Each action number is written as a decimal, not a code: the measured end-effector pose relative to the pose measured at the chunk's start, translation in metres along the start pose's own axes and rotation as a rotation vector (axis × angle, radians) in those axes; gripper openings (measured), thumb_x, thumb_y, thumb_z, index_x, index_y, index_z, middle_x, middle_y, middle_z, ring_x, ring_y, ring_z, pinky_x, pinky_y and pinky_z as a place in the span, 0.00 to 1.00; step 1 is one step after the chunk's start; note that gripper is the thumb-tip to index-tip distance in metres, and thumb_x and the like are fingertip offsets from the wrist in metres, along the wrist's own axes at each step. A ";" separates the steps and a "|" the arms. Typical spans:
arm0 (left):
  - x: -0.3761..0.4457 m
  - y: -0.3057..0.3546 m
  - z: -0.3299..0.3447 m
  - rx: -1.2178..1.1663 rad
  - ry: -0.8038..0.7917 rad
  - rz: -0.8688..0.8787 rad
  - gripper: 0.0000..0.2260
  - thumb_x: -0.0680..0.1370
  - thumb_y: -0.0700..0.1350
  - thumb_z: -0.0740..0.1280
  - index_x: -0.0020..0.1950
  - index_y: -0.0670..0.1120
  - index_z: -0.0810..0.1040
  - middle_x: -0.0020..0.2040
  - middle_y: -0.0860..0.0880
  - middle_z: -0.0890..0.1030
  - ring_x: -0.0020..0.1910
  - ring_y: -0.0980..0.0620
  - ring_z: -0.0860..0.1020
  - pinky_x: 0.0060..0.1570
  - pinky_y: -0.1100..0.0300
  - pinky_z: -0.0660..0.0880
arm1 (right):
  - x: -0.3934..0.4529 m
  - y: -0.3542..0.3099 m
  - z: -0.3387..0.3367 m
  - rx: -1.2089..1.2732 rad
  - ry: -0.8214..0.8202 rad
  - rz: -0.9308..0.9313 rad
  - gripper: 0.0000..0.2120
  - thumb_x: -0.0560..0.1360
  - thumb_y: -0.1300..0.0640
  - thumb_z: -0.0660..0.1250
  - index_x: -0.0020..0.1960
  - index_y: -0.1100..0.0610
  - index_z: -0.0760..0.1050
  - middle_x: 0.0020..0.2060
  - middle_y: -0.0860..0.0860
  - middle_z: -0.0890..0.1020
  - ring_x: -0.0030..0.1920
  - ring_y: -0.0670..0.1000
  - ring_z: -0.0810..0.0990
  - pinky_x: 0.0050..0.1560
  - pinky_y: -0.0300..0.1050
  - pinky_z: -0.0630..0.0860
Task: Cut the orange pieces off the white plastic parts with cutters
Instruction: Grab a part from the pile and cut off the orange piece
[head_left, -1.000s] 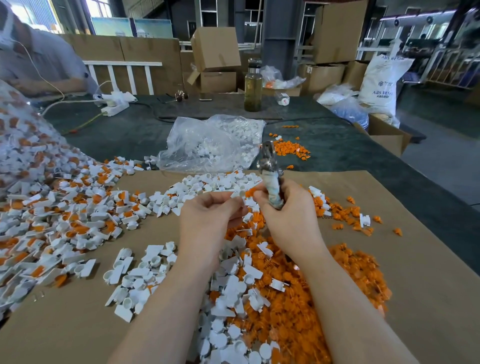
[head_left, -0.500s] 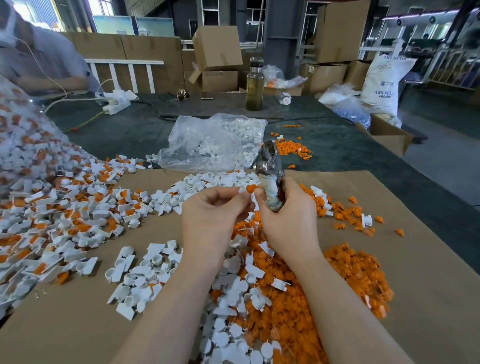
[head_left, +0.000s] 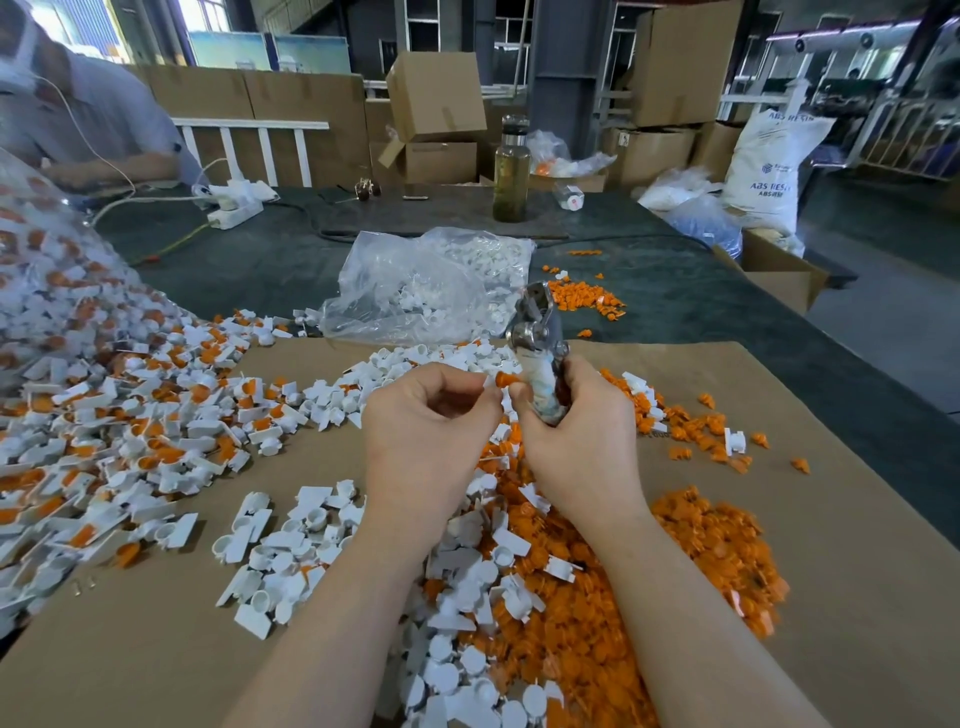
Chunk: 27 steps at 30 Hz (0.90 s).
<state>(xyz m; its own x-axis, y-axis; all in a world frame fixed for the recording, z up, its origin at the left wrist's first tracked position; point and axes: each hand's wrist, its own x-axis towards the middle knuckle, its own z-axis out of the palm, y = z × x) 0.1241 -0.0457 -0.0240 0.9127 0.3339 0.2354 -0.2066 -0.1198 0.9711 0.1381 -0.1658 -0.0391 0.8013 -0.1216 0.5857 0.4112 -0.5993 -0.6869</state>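
Observation:
My right hand (head_left: 576, 441) grips the wrapped handles of metal cutters (head_left: 537, 332), whose jaws point up and away. My left hand (head_left: 426, 436) pinches a small white plastic part with an orange piece (head_left: 501, 382) between its fingertips, right beside the cutter handles. Below both hands lies a heap of cut orange pieces (head_left: 597, 597) mixed with white parts (head_left: 467, 649). A big pile of uncut white-and-orange parts (head_left: 104, 431) spreads over the left side of the brown cardboard sheet (head_left: 831, 571).
A clear plastic bag (head_left: 426, 291) of white parts lies behind the hands. A small orange heap (head_left: 582, 299) sits on the dark table cover. A glass bottle (head_left: 511, 171), cardboard boxes (head_left: 436, 98), a white sack (head_left: 769, 166) and a seated person (head_left: 78, 119) are farther back.
Both hands have lifted a little and the left fingertips have brought the orange-tipped part out beside the cutter handles. The camera view has shifted slightly.

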 end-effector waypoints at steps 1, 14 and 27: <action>0.000 0.000 0.000 0.009 0.001 0.009 0.07 0.72 0.40 0.76 0.38 0.51 0.84 0.33 0.56 0.84 0.34 0.59 0.82 0.35 0.70 0.77 | 0.000 0.000 0.000 0.003 -0.003 0.004 0.08 0.75 0.54 0.71 0.45 0.48 0.71 0.33 0.38 0.75 0.37 0.40 0.77 0.33 0.28 0.70; -0.002 0.000 0.002 0.002 0.039 0.002 0.08 0.71 0.41 0.77 0.37 0.53 0.83 0.33 0.56 0.84 0.33 0.60 0.82 0.34 0.68 0.77 | -0.001 -0.002 0.001 0.011 0.034 -0.043 0.08 0.74 0.56 0.72 0.44 0.50 0.71 0.32 0.37 0.73 0.38 0.37 0.77 0.36 0.28 0.71; 0.001 -0.006 0.003 0.023 0.064 0.011 0.06 0.71 0.45 0.77 0.37 0.53 0.82 0.32 0.58 0.83 0.31 0.62 0.80 0.32 0.70 0.75 | 0.003 -0.003 -0.002 0.093 -0.110 0.021 0.07 0.75 0.57 0.70 0.48 0.49 0.74 0.34 0.38 0.76 0.41 0.37 0.77 0.36 0.27 0.70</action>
<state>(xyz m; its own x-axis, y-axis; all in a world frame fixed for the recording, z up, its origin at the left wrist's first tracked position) 0.1274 -0.0476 -0.0294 0.8860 0.3911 0.2492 -0.2080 -0.1451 0.9673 0.1380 -0.1659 -0.0342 0.8506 -0.0428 0.5241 0.4287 -0.5208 -0.7382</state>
